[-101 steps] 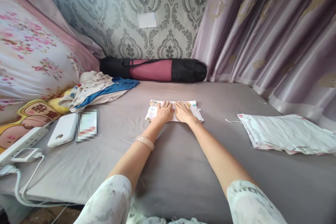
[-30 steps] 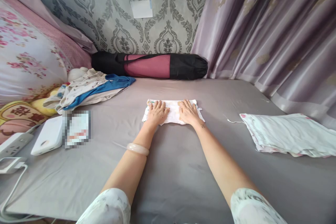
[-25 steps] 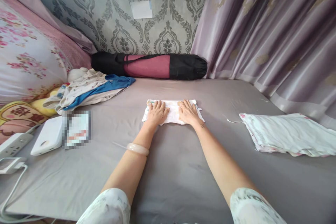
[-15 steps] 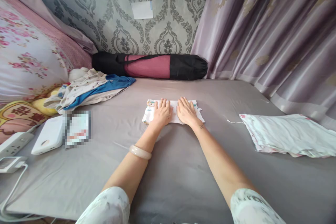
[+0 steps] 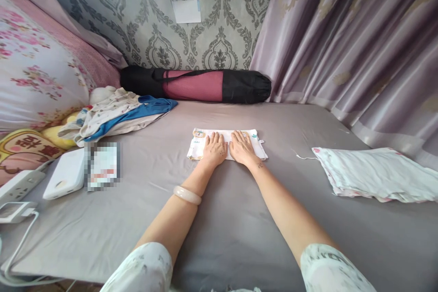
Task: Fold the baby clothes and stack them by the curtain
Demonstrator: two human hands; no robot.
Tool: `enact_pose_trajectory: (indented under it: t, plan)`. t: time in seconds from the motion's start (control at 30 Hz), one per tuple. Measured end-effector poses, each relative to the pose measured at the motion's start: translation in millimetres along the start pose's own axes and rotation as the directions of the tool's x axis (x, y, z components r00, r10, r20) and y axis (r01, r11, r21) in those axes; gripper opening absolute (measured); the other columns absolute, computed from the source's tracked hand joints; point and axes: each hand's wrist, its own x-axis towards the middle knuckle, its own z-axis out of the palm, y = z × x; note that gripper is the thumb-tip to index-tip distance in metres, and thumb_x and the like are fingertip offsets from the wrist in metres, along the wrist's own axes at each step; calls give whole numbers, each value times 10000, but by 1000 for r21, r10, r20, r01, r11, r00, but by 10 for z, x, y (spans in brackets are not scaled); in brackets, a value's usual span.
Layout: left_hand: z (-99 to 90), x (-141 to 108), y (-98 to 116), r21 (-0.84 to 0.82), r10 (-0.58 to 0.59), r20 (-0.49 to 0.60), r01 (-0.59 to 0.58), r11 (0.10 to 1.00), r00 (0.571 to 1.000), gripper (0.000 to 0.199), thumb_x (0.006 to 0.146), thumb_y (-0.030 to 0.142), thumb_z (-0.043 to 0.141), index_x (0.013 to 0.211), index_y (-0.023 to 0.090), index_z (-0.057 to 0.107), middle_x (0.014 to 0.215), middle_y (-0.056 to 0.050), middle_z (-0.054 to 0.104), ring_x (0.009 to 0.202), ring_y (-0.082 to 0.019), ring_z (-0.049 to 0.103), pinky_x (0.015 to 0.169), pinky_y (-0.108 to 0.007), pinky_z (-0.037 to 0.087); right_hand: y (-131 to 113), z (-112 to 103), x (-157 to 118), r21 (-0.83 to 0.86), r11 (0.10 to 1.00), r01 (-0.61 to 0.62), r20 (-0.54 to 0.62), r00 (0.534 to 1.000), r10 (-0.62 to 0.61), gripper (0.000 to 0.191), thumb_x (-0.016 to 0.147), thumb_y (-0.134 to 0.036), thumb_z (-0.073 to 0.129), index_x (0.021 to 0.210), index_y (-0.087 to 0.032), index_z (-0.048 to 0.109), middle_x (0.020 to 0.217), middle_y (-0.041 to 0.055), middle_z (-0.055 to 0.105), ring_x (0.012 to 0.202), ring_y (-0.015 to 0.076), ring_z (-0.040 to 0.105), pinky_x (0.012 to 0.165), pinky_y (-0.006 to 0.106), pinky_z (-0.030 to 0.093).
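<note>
A small white cloth with coloured prints [image 5: 195, 148] lies folded into a flat rectangle on the grey bed sheet [image 5: 219, 219]. My left hand [image 5: 215, 149] rests flat on its left-middle part, fingers stretched toward the far edge. Close beside it, my right hand [image 5: 242, 148] lies palm down on the right-middle part, also with its fingers extended. The hands are a small gap apart, and neither grips the cloth. Parts of the print are hidden beneath them. A pale bangle [image 5: 187, 195] circles my left forearm.
Another folded pale cloth [image 5: 379, 173] lies at the right. Against the wall rests a black and pink rolled bag [image 5: 193, 86]. Crumpled clothes [image 5: 119, 116], a white power bank [image 5: 66, 173], a blurred packet [image 5: 103, 166] and a power strip [image 5: 20, 185] are at the left.
Both hands have slid slightly nearer to me over the cloth and sit a little closer together. More of the cloth's far edge shows now.
</note>
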Motion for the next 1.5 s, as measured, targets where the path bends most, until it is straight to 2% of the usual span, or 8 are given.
enact_pose_trajectory:
  t: [0.17,0.3,0.57,0.8,0.97,1.2,1.37,1.5]
  plan:
    - [-120,69,-137,-130,-19,-98,6,991,995,452,963,248,327,1361,79,458,1455,-172,458,1394,-276,355,1148,-469,251,-9,-61,43,-23,1000,-14,70,997,15,558,961,-252,228,1453,-21,352,1548,164,312,1447,260,211,1177,448,78]
    - [-248,127,-362,-301,-148,-208,81,950,967,426,943,178,311,1308,109,519,1315,-150,592,1290,-233,489,1101,-392,350,-135,-151,126,-3,1000,-6,151,988,7,579,967,-274,236,1480,-13,300,1570,179,244,1463,279,158,1172,482,98]
    - [-311,133,-606,-526,-291,-191,153,836,937,462,895,144,341,1305,150,552,1292,-115,618,1213,-227,561,1050,-381,426,-389,35,200,50,998,-36,64,997,32,616,993,-391,181,1484,-44,314,1570,134,267,1467,234,149,1183,425,53]
    - [-350,140,-627,-574,-335,-155,191,796,929,472,880,135,363,1311,107,553,1324,-122,600,1254,-223,533,1070,-345,400,-352,97,212,61,997,-38,66,997,34,626,992,-405,175,1491,-48,303,1576,126,251,1464,236,158,1182,434,54]
    - [-336,148,-710,-609,-355,-180,180,773,917,466,870,159,371,1283,148,586,1290,-106,628,1223,-231,560,1051,-377,422,-365,60,237,68,996,-54,110,993,46,625,986,-390,199,1490,-35,297,1577,139,244,1462,249,166,1182,455,63]
    - [-386,138,-864,-690,-451,-169,222,689,876,461,859,156,350,1241,118,604,1250,-120,646,1173,-211,589,1001,-330,457,-662,-40,319,122,992,24,95,995,-36,615,993,-394,169,1496,-62,292,1585,140,220,1470,249,135,1175,481,80]
    - [-400,117,-941,-737,-504,-209,203,644,838,441,854,156,348,1189,105,631,1201,-137,663,1142,-218,597,998,-344,456,-794,78,345,143,990,0,120,993,-18,630,994,-416,146,1505,-71,275,1590,125,210,1473,232,123,1183,454,43]
    - [-382,124,-968,-747,-507,-205,200,634,837,442,852,156,344,1190,114,626,1205,-127,663,1138,-215,596,994,-343,457,-796,129,339,146,989,-14,130,992,-5,636,989,-416,147,1511,-73,263,1595,109,194,1475,221,109,1185,449,27]
